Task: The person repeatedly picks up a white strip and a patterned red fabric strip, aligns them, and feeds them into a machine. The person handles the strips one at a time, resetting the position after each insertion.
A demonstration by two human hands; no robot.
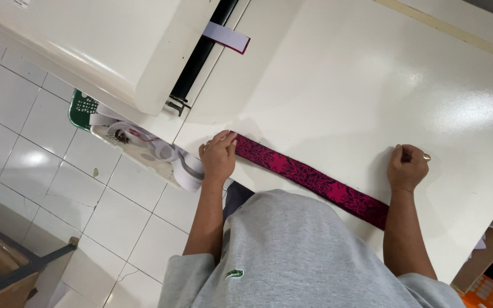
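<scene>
A long magenta fabric strip (309, 177) with a dark leaf pattern lies diagonally across the cream table (360, 85). My left hand (218, 157) sits on the strip's left end at the table's edge, fingers curled over it. My right hand (407, 166) is closed in a fist on the table just beyond the strip's right end, with a gold ring showing. The strip's right end runs under my right forearm. I cannot see anything inside the fist.
A cream machine (115, 45) with a black bar (201, 54) stands at the upper left, and a white-and-magenta strip piece (226, 37) pokes out of it. A white tray (144, 151) of white tape rolls hangs beside the table over the tiled floor. Orange boxes (486, 285) stand at the lower right.
</scene>
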